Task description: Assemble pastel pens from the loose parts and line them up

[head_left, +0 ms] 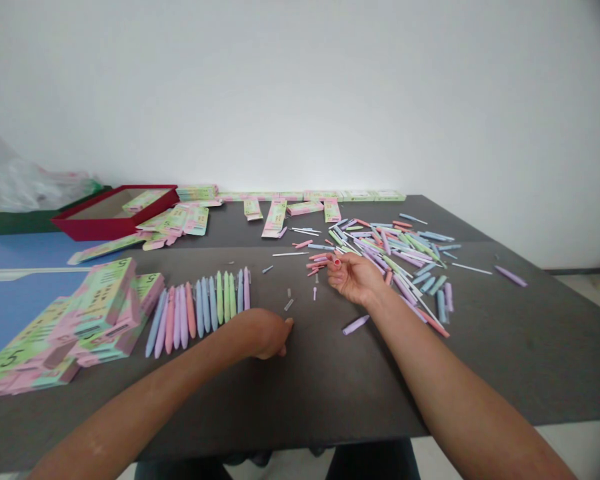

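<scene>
My left hand (270, 335) is held low over the table (305, 393), back upward and fingers curled inward; its grip is hidden from view, so I cannot tell whether it holds anything. Two small clear pieces (289, 305) lie just beyond it. My right hand (356, 279) has its thumb and fingers drawn close together, a narrow setting, at the near left edge of the pile of pen parts (405, 256). A small red spot shows at the fingertips; I cannot tell whether it is a held part or a nail. Pink barrels (321, 258) lie just beside those fingertips. A lilac barrel (356, 325) lies nearer to me, below the right hand. The row of pens (206, 305), in blue, lilac, pink and green, stands side by side to the left, beyond my left forearm. Printed cartons (105, 300) are stacked left of the row. The table surface is dark grey, with a blue section (35, 252) at far left. At the rear left are a red tray (90, 228), a green tray (15, 223) and a clear plastic bag (37, 188). Further cartons (325, 195) line the back edge, against a plain pale wall (300, 93).
</scene>
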`<act>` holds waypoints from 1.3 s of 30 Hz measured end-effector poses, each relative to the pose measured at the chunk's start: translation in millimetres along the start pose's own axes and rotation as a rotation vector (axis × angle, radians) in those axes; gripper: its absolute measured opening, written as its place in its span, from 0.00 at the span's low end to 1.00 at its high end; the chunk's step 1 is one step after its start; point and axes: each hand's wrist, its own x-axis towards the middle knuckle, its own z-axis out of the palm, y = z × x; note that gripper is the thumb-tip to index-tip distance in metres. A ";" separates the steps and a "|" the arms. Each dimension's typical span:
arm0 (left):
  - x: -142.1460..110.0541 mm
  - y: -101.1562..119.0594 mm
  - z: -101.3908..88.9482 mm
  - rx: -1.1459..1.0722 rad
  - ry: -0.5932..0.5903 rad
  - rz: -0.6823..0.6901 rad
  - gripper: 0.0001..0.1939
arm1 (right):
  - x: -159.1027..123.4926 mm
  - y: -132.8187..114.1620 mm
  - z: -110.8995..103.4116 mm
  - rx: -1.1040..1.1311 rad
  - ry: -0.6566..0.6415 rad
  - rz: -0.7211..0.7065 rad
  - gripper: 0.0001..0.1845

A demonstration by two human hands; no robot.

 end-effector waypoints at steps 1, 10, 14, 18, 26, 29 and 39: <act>-0.1 0.0 0.0 0.001 -0.002 0.000 0.36 | -0.3 -0.1 0.5 0.025 0.002 0.009 0.05; -0.9 1.3 -1.3 0.004 -0.022 0.008 0.36 | -1.3 -0.5 1.8 0.148 -0.024 0.064 0.06; 0.6 0.7 0.8 0.004 -0.016 0.007 0.37 | 0.4 -1.2 -2.3 0.120 -0.065 0.050 0.06; -0.2 1.8 0.3 0.002 -0.016 0.000 0.37 | 2.4 -2.5 -5.9 0.099 -0.017 0.002 0.06; -2.8 4.1 -2.7 -0.007 -0.030 -0.012 0.37 | 3.4 -0.3 -3.9 0.112 0.080 -0.011 0.07; -3.4 5.1 -3.0 -0.011 -0.041 -0.018 0.37 | 3.0 -0.3 -2.1 0.119 0.098 -0.009 0.07; -4.8 7.8 -3.8 -0.012 -0.050 -0.028 0.38 | 0.7 -2.0 2.4 0.138 0.094 0.012 0.10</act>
